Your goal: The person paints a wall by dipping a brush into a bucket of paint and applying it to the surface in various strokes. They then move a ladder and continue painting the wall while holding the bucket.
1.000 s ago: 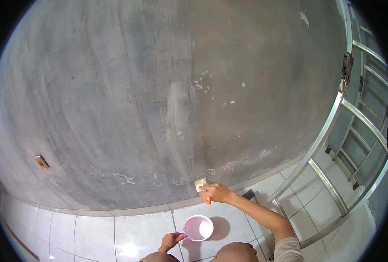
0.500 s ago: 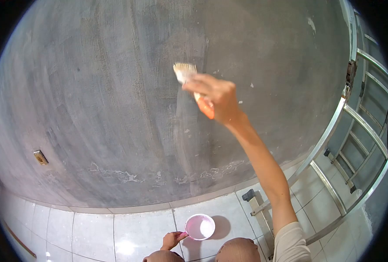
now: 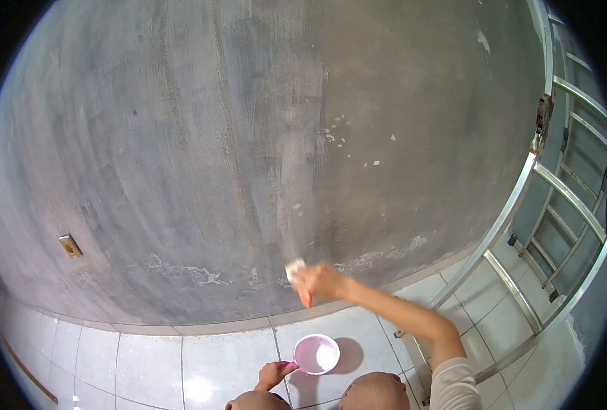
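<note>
Low on the grey wall (image 3: 180, 171), my right hand (image 3: 319, 281) is wrapped round a paintbrush (image 3: 294, 268) with an orange handle and pale bristles. The bristles point up and left against the lower wall; the hand hides most of the handle. Lighter streaks run down the wall above the brush. Down by my knees, my left hand (image 3: 273, 374) grips the handle of a pink dipper (image 3: 316, 354). White liquid shows inside the dipper, which is upright over the floor tiles.
An aluminium ladder (image 3: 515, 294) stands along the right side, its feet on the white tiled floor (image 3: 228, 359). A small wall socket box (image 3: 71, 246) sits low at left. Peeling patches (image 3: 211, 277) mark the wall near the baseboard.
My right hand has swept the paintbrush down the wall, from upper middle to just above the baseboard. My left hand and the dipper have hardly moved.
</note>
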